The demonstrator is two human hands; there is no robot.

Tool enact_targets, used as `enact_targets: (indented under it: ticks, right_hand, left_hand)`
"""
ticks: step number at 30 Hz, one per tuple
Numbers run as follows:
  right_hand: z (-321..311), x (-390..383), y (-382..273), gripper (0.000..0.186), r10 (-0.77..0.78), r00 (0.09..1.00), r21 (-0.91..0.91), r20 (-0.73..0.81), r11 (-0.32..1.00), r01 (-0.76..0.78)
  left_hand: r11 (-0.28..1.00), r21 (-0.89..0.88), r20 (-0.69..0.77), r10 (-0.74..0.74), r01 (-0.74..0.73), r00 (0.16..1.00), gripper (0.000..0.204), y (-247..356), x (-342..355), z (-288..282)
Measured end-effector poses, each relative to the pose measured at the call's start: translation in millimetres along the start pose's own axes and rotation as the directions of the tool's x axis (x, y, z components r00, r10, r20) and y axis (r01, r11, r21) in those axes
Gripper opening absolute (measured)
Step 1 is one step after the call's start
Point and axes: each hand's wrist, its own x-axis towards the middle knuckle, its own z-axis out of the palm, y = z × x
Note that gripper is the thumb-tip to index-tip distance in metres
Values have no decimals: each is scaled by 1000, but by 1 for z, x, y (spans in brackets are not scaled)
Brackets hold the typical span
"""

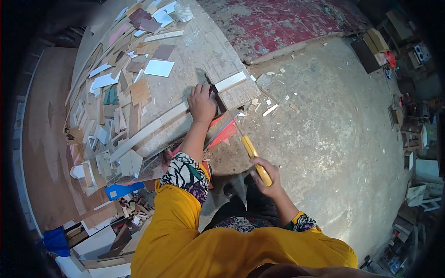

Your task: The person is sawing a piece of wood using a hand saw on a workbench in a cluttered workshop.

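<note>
My right hand (268,176) is wrapped around the yellow handle (250,147) of a handsaw. The saw's thin blade runs up and left from the handle, across a long pale wooden strip (155,124) near the workbench edge. My left hand (202,103) presses down on the strip, fingers curled over it and a dark piece (217,103) beside the blade. A short length of the strip (231,81) shows to the right of the blade. How deep the blade sits in the wood, I cannot tell.
Many wood and board offcuts cover the left of the workbench (183,60), with a clear plastic container (184,11) at its far side. Wood scraps (270,110) litter the concrete floor (320,139). Below the bench lie more offcuts and a blue piece (124,190).
</note>
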Motion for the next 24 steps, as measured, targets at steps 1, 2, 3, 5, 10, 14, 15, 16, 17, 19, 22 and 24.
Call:
enact_targets:
  ticks: [1, 2, 3, 5, 10, 14, 15, 16, 17, 19, 22, 24]
  right_hand:
    - [5, -2, 1, 34, -12, 1000, -36, -1, 999, 12]
    - [10, -5, 1, 34, -25, 1000, -72, -3, 997, 24]
    - [17, -6, 0, 35, -67, 996, -60, -50, 996, 64]
    - [28, -3, -12, 35, -54, 997, -60, -49, 997, 51]
    - [43, 2, -21, 32, -60, 998, -91, -14, 994, 59]
    - [12, 3, -9, 31, 35, 999, -34, -10, 999, -36]
    - [8, 3, -9, 30, 80, 997, 51, 3, 995, -80]
    - [8, 5, -11, 30, 76, 997, 53, -2, 996, -76]
    - [9, 6, -16, 30, 73, 997, 21, -1, 997, -73]
    - [13, 3, -18, 30, 97, 995, -75, 33, 993, -94]
    - [17, 2, -19, 31, 24, 999, -56, -40, 998, -26]
    - [21, -4, -6, 30, 11, 999, -50, -53, 999, -14]
  left_hand:
    - [1000, 4, 20, -11, 11, 1000, 20, 1, 1, -1]
    - [1000, 4, 18, -8, 7, 1000, 20, 2, 0, -1]
    - [1000, 2, 28, -15, 15, 999, 20, 3, 0, 0]
    - [1000, -9, 15, -20, 20, 1000, 21, 0, -2, 2]
    - [999, -20, -9, -33, 33, 999, 20, -5, 2, 3]
    - [1000, -12, -13, -26, 26, 1000, 19, 0, 4, -1]
    - [1000, -1, -7, -24, 24, 1000, 20, -2, 2, -1]
    - [1000, 7, -4, -16, 16, 1000, 20, -4, 4, -1]
    - [1000, 8, -8, -10, 10, 1000, 20, -4, 5, -1]
    - [999, 5, 41, -39, 39, 998, 19, 0, 2, -1]
    - [998, -43, 23, -49, 50, 999, 18, 4, 2, -2]
    - [997, -57, 3, -56, 56, 998, 18, 3, 0, -4]
